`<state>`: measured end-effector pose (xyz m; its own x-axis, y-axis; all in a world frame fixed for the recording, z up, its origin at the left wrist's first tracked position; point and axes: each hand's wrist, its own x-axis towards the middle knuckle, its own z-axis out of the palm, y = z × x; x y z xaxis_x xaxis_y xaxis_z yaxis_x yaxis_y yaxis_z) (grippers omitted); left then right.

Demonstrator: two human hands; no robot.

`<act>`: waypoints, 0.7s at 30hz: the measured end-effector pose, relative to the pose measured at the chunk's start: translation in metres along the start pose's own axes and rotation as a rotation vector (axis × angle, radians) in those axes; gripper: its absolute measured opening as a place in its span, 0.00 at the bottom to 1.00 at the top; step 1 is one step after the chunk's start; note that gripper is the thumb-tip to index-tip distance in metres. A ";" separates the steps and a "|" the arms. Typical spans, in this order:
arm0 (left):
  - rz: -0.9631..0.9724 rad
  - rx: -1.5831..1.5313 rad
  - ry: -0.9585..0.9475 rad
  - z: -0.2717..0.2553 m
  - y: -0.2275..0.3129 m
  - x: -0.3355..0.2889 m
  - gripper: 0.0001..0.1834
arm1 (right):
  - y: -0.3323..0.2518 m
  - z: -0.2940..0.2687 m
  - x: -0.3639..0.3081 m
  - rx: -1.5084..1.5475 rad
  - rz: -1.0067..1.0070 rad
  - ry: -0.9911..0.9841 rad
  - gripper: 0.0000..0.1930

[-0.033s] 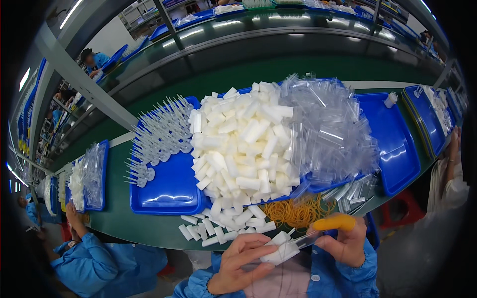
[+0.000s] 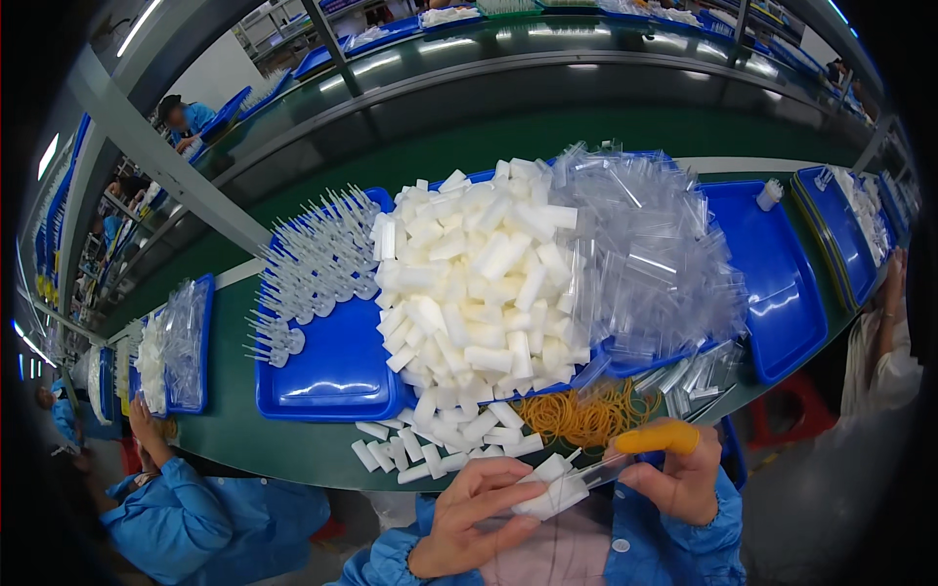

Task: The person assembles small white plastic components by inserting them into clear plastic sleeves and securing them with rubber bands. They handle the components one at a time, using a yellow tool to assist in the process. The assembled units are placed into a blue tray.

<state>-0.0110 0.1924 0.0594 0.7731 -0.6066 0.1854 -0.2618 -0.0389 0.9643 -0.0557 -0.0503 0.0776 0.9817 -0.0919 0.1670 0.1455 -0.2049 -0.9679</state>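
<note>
Close to my body, my left hand (image 2: pixel 479 520) grips white foam pieces (image 2: pixel 553 496) between thumb and fingers. A thin pale stem sticks up beside the foam. My right hand (image 2: pixel 682 481), an orange cot over one finger, pinches a clear plastic tube (image 2: pixel 608 473) whose other end meets the foam. How far the foam sits inside the tube, I cannot tell. Just beyond my hands lie a tangle of yellow-brown rubber bands (image 2: pixel 581 412) and loose white foam cylinders (image 2: pixel 430 459).
A heap of foam cylinders (image 2: pixel 479 283) and a pile of clear tubes (image 2: pixel 655 254) fill trays ahead. Stemmed translucent parts (image 2: pixel 318 254) stand in a blue tray (image 2: pixel 327 396) at left. Another blue tray (image 2: pixel 782 293) is at right. Co-workers sit at both sides, one in a blue sleeve (image 2: pixel 195 513).
</note>
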 end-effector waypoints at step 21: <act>-0.358 -0.649 0.176 0.008 -0.025 -0.012 0.29 | 0.008 0.010 0.007 -0.171 -0.213 0.089 0.13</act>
<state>-0.0181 0.1942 0.0318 0.8417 -0.5075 -0.1844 0.3724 0.2983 0.8788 -0.0464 -0.0425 0.0690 0.9153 -0.1130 0.3866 0.3172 -0.3891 -0.8649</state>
